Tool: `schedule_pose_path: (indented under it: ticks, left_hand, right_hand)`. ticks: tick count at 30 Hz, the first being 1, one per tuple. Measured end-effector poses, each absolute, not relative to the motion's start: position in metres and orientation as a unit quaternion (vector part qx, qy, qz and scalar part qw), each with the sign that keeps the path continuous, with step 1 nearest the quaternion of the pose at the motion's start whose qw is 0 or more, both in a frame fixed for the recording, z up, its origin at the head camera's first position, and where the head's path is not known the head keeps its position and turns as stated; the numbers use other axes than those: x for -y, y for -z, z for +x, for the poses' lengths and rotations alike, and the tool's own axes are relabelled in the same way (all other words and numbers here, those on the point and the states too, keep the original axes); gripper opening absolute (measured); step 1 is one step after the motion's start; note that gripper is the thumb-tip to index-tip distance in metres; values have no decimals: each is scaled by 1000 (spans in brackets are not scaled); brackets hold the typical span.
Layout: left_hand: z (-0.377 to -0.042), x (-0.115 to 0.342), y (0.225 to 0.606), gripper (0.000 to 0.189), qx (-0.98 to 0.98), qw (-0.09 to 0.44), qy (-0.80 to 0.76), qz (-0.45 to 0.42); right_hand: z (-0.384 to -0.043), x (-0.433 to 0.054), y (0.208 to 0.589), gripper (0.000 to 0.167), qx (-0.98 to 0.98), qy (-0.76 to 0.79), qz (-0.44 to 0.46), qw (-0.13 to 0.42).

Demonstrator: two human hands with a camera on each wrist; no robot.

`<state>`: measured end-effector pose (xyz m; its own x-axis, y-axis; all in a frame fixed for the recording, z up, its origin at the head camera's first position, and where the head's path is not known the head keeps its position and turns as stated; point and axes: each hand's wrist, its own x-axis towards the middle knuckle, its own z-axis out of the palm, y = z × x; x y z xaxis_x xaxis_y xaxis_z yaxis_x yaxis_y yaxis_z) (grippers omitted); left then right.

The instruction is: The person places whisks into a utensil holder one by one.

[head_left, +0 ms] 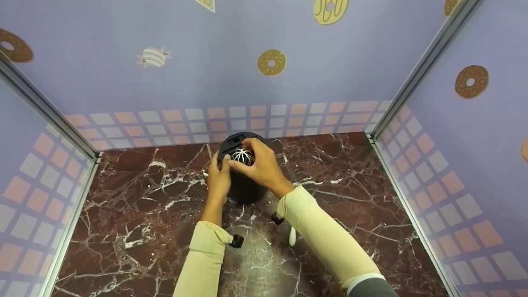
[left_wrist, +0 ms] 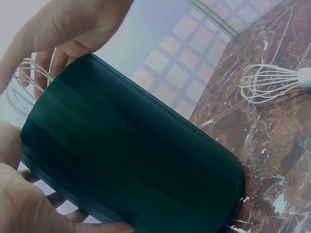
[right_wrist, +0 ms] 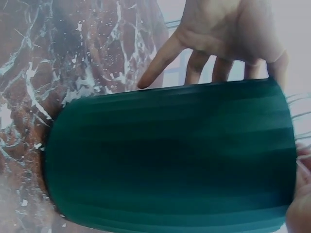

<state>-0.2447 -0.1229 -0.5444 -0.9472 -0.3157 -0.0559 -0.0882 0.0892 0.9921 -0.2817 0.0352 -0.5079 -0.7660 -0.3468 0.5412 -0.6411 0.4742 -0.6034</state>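
Note:
A tall, dark round utensil holder (head_left: 247, 192) stands on the marbled surface, near black in the head view and dark green in both wrist views. Slots show in its top. My left hand (head_left: 218, 181) grips its left side near the rim, fingers spread along the wall in the right wrist view. Wires of a white whisk (head_left: 242, 156) stick up from the holder's top; its handle is hidden. Around these wires curl the thumb and fingers of my right hand (head_left: 264, 163). A second whisk (left_wrist: 272, 82) lies on the surface, its white handle partly beneath my right forearm.
The dark red marbled tabletop (head_left: 165, 231) is bounded by a patterned back wall (head_left: 206, 82) close behind the holder. Side walls with metal frame strips (head_left: 412, 222) rise at left and right. A small black wrist camera (head_left: 236, 241) sits on my left cuff.

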Motion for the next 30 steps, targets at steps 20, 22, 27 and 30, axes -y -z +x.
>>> schedule_pose_path:
  ticks: [20, 22, 27, 30]
  left_hand:
    - [-244, 123, 544, 61, 730, 85, 662, 146]
    - [-244, 123, 544, 61, 729, 86, 663, 148]
    - [-244, 122, 544, 61, 725, 88, 667, 146]
    - [-244, 122, 543, 60, 723, 89, 670, 140]
  right_hand:
    - [-266, -85, 468, 29, 738, -627, 176, 176]
    - [-262, -92, 468, 27, 713, -660, 163, 170]
    - [-255, -108, 476, 29, 688, -693, 134, 168]
    - [-251, -118, 481, 29, 683, -700, 123, 168]
